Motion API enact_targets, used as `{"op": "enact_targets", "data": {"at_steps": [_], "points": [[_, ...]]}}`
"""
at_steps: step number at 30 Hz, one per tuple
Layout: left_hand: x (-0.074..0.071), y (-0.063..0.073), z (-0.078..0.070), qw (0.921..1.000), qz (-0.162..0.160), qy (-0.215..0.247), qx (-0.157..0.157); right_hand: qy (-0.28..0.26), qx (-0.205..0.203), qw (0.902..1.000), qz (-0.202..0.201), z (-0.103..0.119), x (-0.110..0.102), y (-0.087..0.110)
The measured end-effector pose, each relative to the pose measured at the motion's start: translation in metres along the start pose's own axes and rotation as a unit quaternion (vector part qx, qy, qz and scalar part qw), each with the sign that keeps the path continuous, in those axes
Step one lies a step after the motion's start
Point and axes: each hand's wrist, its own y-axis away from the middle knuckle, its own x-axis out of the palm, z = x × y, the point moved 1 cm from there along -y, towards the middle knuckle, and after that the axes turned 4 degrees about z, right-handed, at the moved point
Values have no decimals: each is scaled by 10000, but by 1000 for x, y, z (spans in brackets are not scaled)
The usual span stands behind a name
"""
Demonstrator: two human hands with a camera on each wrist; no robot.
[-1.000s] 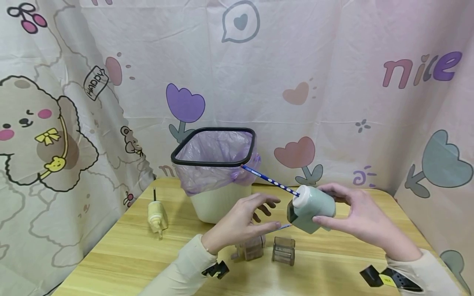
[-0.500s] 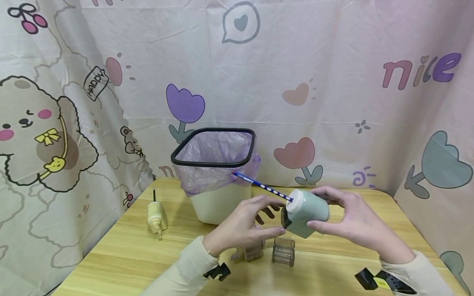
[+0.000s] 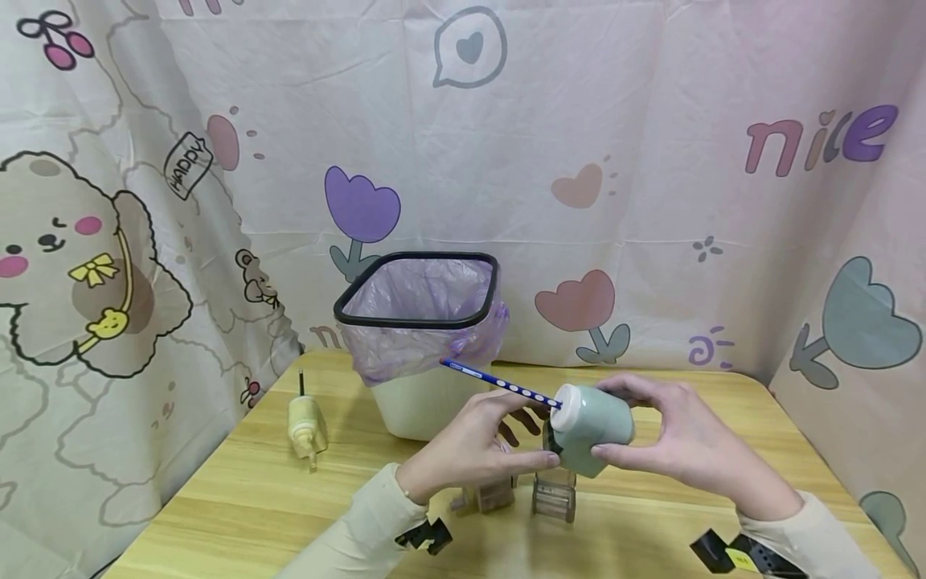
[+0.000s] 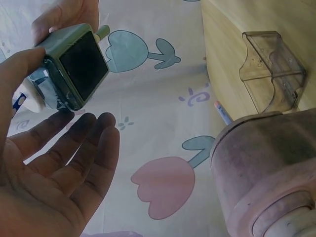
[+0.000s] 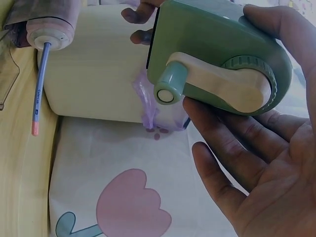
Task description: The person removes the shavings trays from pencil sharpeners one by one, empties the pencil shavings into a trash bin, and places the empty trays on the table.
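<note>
My right hand (image 3: 676, 426) grips a green crank pencil sharpener (image 3: 600, 422) in the air, tilted over the table. A blue pencil with white dots (image 3: 506, 388) sticks out of its white front, pointing left. In the right wrist view the white crank (image 5: 222, 81) shows on its side. My left hand (image 3: 481, 442) is at the sharpener's dark-windowed end, fingers extended and thumb apart. In the left wrist view the thumb tip and the nearest fingertip lie right at the sharpener's edges. Below stand a brownish pencil sharpener (image 3: 495, 492) and a clear shavings drawer (image 3: 555, 497).
Behind the left hand stands a white bin (image 3: 405, 402) with a black rim and purple liner bag. A yellow sharpener (image 3: 307, 422) with a dark stick in it is at the table's left. Another blue pencil (image 5: 39, 94) sticks out of the brownish sharpener. A printed curtain (image 3: 651, 80) hangs behind.
My right hand has brought the green sharpener and its pencil left and down, up to my left hand. The left hand has shifted slightly right. The things on the table have stayed put.
</note>
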Motion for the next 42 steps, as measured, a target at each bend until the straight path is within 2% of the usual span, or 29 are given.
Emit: {"op": "enact_targets", "data": {"at_steps": [5,13,17,42], "points": [[1,0,0,9997,-7,-216,-126,0,-81,10000,0,1,2,1],[2,0,1,9998,1,26,197,-44,-80,9999,67,4,5,0],[1,1,-1,9996,16,142,254,-91,-59,9999,125,5,7,0],[1,5,1,9999,-3,138,64,27,-186,9996,226,7,11,-2]]}}
